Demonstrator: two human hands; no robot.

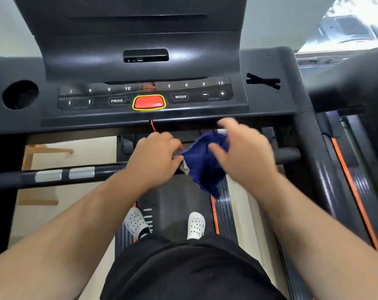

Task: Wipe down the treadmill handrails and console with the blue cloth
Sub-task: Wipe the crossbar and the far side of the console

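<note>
The blue cloth (pixel 202 163) hangs bunched between my two hands, just below the treadmill console (pixel 144 96). My left hand (pixel 155 156) pinches the cloth's left edge, where a white tag shows. My right hand (pixel 242 152) is blurred by motion; its thumb and fingers curl round the cloth's right side. The black console carries number keys, PROG and MODE buttons and a red stop button (pixel 149 102). The left handrail (pixel 53 176) with silver sensor plates runs out to the left of my left hand. The right handrail (pixel 287 154) shows as a short stub behind my right hand.
A round cup holder (pixel 20 95) sits at the console's left end. A red safety cord (pixel 152 126) dangles under the stop button. My feet in white perforated shoes (pixel 195 225) stand on the belt. A second treadmill (pixel 348 169) stands close on the right.
</note>
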